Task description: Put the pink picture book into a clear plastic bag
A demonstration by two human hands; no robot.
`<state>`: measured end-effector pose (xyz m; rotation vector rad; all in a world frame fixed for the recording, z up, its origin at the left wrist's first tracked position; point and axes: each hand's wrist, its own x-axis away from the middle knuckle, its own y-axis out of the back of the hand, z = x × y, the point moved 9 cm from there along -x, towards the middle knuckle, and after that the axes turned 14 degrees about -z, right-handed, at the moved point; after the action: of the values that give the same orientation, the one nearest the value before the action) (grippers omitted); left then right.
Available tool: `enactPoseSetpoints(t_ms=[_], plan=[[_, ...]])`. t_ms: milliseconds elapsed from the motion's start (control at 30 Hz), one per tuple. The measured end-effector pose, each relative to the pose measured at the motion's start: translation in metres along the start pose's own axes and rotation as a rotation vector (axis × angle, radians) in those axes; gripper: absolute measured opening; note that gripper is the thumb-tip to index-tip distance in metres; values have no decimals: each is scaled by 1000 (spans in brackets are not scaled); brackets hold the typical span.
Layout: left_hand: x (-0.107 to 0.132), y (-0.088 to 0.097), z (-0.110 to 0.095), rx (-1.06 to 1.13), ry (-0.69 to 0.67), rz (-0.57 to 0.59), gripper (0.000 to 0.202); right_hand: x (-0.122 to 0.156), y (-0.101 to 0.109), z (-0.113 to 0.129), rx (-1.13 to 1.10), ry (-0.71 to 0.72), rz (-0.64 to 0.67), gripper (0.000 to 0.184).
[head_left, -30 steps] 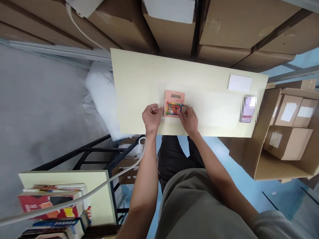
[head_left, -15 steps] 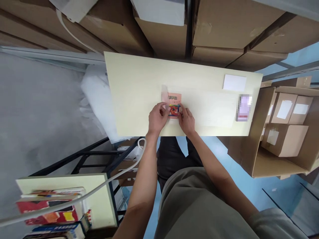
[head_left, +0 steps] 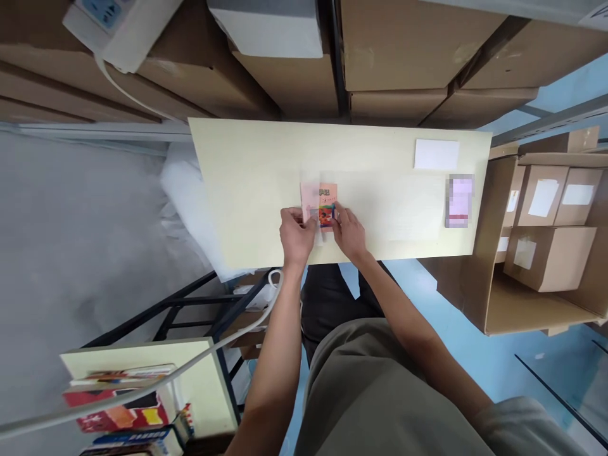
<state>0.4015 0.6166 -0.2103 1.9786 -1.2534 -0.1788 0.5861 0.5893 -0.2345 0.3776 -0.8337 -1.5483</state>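
Observation:
A small orange booklet (head_left: 328,198) with dark lettering and a colourful picture lies near the front edge of the table. Beneath it a long translucent sheet (head_left: 392,206) spreads to the right, and the sheet's left end is folded over the booklet's left part. At that fold my left hand (head_left: 297,238) is closed, thumb on top, gripping the sheet along the booklet's left edge. My right hand (head_left: 350,234) holds the booklet's right edge between thumb and fingers. The undersides of both are hidden.
On the pale table (head_left: 247,183) lie a white card (head_left: 436,154) and a blurred purple item (head_left: 460,201) at the right. Cardboard boxes (head_left: 399,104) line the back. An open carton (head_left: 498,304) stands right. A white cable (head_left: 228,334) crosses the lower left, above books (head_left: 118,408).
The translucent flap now covers more of the booklet's left part, with my left thumb lower on it. My right fingers remain at the booklet's right edge. The camera view has shifted slightly.

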Motion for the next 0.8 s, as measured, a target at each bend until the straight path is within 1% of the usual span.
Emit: enactPoseSetpoints(t_ms=[67, 133, 200, 267, 333, 433, 500, 567, 633, 700, 767, 800], plan=[[16, 3, -20, -12, -73, -19, 34, -1, 5, -1, -12, -11, 29, 52], [33, 0, -39, -20, -138, -25, 31, -3, 19, -1, -30, -21, 19, 45], [49, -7, -54, -12, -195, -29, 26, -6, 42, 3, -86, -20, -72, 39], [62, -17, -65, 9, -248, -35, 21, -11, 64, 10, -203, -9, -171, 39], [72, -26, -70, 32, -284, -44, 19, -20, 74, 14, -320, -17, -203, 42], [83, -40, -73, 55, -320, -46, 17, -37, 74, 8, -376, -78, -194, 43], [90, -53, -76, 49, -369, -18, 20, -47, 72, -5, -369, -109, -181, 38], [96, -69, -79, 19, -431, 29, 27, -55, 71, -19, -350, -118, -166, 32], [101, -87, -80, -35, -479, 73, 34, -59, 71, -33, -305, -122, -174, 27], [102, -101, -78, -96, -493, 106, 38, -61, 72, -45, -233, -128, -201, 23], [102, -110, -74, -136, -490, 140, 42, -62, 72, -49, -166, -111, -209, 23], [102, -111, -72, -145, -492, 158, 45, -61, 73, -49, -142, -95, -206, 24]])
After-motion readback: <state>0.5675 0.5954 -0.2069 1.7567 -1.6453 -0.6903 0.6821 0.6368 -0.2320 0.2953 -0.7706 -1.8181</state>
